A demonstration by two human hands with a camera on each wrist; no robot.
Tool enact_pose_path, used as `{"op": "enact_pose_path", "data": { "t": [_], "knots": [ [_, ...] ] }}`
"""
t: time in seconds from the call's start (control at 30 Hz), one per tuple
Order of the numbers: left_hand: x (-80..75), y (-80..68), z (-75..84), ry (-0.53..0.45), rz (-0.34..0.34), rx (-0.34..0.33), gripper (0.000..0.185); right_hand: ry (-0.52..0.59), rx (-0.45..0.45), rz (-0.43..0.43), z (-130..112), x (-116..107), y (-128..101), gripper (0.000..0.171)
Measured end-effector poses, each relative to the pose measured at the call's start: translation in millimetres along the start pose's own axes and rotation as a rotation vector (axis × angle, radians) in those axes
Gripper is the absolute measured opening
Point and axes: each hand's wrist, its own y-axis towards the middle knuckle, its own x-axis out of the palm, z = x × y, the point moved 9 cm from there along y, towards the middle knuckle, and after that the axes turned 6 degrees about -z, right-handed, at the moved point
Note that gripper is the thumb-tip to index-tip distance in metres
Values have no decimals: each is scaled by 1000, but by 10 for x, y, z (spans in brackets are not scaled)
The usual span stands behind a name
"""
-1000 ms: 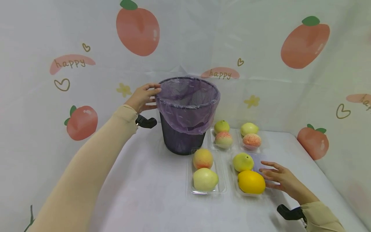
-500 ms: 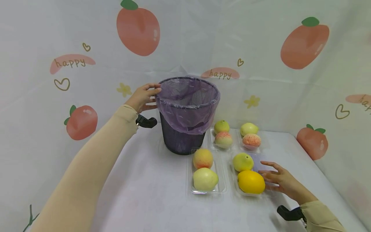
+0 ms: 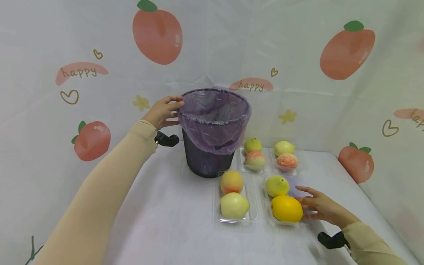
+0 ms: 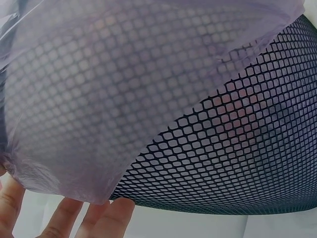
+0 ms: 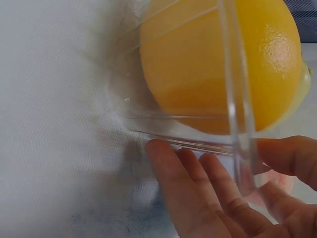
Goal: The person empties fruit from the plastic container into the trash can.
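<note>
A black mesh bin with a purple liner stands at the back of the white table. My left hand rests on the left side of its rim with the fingers spread. In the left wrist view the fingers lie straight under the liner's edge. My right hand lies flat against the right side of a clear tray holding a yellow-orange fruit and a green one. In the right wrist view the fingers touch the tray wall beside the yellow-orange fruit.
A second clear tray to the left holds a peach-coloured fruit and a pale yellow one. Two more trays behind hold a green fruit, a pink-white fruit, another green fruit and a speckled red fruit. Printed sheets wall in the table.
My right hand has settled slightly lower against the tray's side. The left hand and the bin have stayed where they were.
</note>
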Motion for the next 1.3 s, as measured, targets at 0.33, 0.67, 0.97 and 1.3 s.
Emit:
{"op": "enact_pose_path", "data": {
  "t": [0.33, 0.67, 0.97, 1.3],
  "knots": [
    [-6, 13, -5, -4, 2, -28, 50, 28, 41, -17, 34, 3, 39, 69],
    [-32, 63, -40, -11, 3, -20, 50, -60, 32, -18, -58, -8, -19, 77],
    [-29, 51, -39, 11, 6, -34, 52, -26, 47, -32, -95, 36, -64, 76],
    [-26, 61, -43, 5, 5, -36, 52, 134, -37, -212, -68, 156, -73, 76]
  ]
}}
